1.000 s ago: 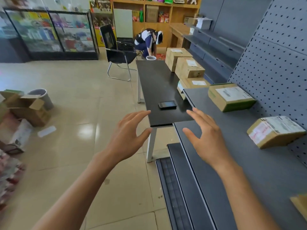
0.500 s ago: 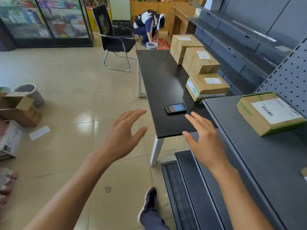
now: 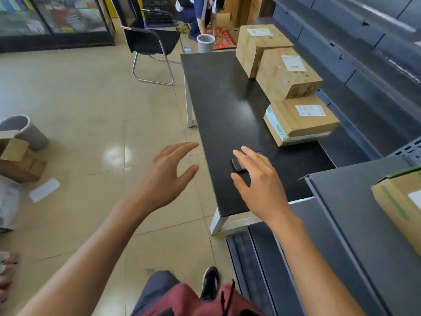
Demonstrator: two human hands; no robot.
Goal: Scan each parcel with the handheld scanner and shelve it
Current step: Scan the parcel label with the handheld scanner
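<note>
My right hand point(image 3: 259, 185) has closed in over the scanner point(image 3: 238, 165) on the counter point(image 3: 227, 106) — grip wide, empty — so pickup comes next.

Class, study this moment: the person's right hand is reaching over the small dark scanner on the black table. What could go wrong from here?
1. The small dark handheld scanner lies near the long black table's left edge; a hasty grab by the open right hand might knock it to the floor.
2. The right hand's fingers partly hide the scanner, so the grip could land badly.
3. The open left hand hovers over the floor, offering no support.
</note>
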